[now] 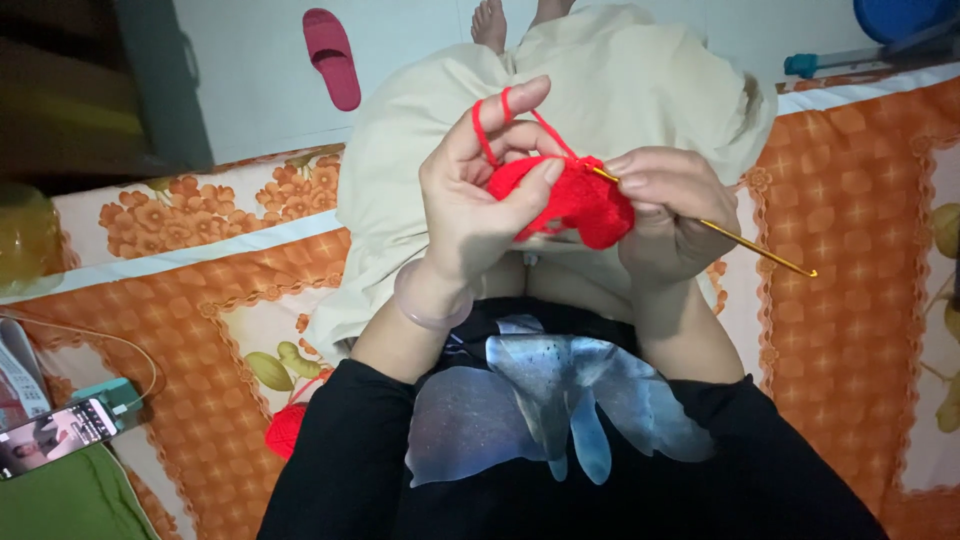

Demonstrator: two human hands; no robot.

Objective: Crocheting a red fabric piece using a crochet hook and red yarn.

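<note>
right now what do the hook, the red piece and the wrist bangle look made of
Crochet hook: thin, gold and glinting, probably metal. Red piece: soft matte yarn, the same strand looped over a left hand finger. Bangle: smooth, translucent pinkish ring, perhaps plastic or stone.

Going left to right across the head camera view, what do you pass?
Phone with lit screen → red yarn ball → left hand → red crocheted piece → right hand → gold metal crochet hook.

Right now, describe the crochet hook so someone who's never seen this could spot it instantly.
Start at the cream fabric over the person's lap, then find the red crochet piece held above it. The crochet hook sticks out from the right hand: a thin, golden metal rod, unlike the soft red yarn.
</note>
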